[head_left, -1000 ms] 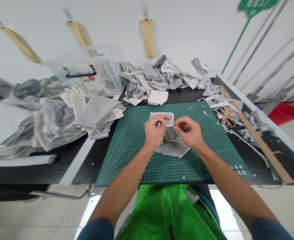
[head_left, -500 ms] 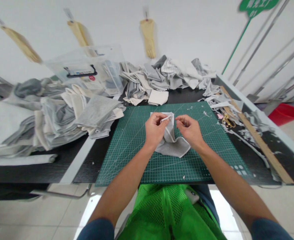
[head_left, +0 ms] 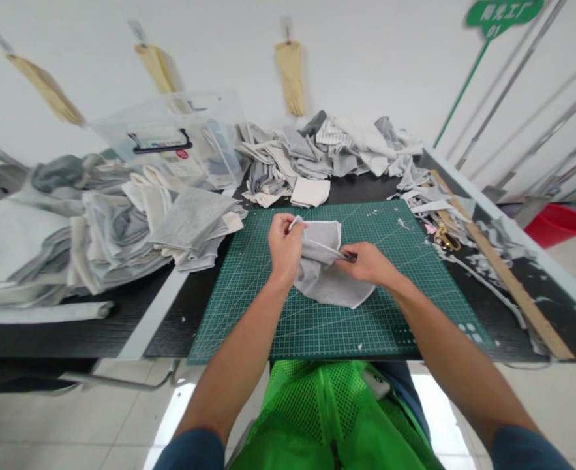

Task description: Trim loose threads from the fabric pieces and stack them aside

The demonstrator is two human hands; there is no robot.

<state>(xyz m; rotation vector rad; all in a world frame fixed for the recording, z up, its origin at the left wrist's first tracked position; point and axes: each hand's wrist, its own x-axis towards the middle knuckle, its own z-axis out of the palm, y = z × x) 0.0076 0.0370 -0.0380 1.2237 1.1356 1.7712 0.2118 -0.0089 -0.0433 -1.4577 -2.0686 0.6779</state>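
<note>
Currently: green cutting mat (head_left: 248, 300) below, both forearms (head_left: 241, 343) angled inward over it. Grey cloth (head_left: 334, 290) bunched mid-mat, partly lifted. Left hand (head_left: 284, 251), raised, pinches its upper left edge. Right hand (head_left: 367, 264), lower, curls round a dark object (head_left: 350, 256) (too small to name) against the cloth.

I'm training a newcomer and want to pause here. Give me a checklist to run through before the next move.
1. Left hand pinching the gray cloth by its edge: ok.
2. Right hand at the cloth: ok, beside a raised fold.
3. Dark object in the right hand identified: cannot tell, fingers partly hide it.
4. Cloth spread flat: not ok, bunched between the hands.
5. Cloth within the green cutting mat's edges: ok.
6. Gold-handled scissors off the mat: ok.
</note>
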